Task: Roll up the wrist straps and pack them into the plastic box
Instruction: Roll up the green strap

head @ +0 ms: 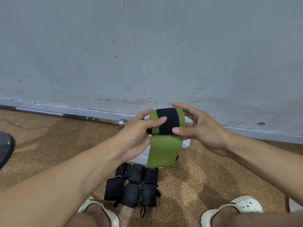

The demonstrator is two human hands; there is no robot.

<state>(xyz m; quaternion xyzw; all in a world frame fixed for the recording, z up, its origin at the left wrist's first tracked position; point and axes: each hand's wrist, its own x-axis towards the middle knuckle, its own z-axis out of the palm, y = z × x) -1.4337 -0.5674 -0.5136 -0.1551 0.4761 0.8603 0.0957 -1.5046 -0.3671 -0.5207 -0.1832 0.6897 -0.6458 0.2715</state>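
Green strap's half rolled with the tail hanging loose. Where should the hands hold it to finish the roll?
Hold the roll by its two open ends, left hand and right hand from the sides, thumbs on the front face. The tail hangs straight down below, so leave it free to feed up.

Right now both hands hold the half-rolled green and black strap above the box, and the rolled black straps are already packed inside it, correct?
Not quite. Both hands, left hand and right hand, do hold the half-rolled green and black strap above the plastic box, but the head view shows the rolled black straps lying on the floor in front of it, not inside.
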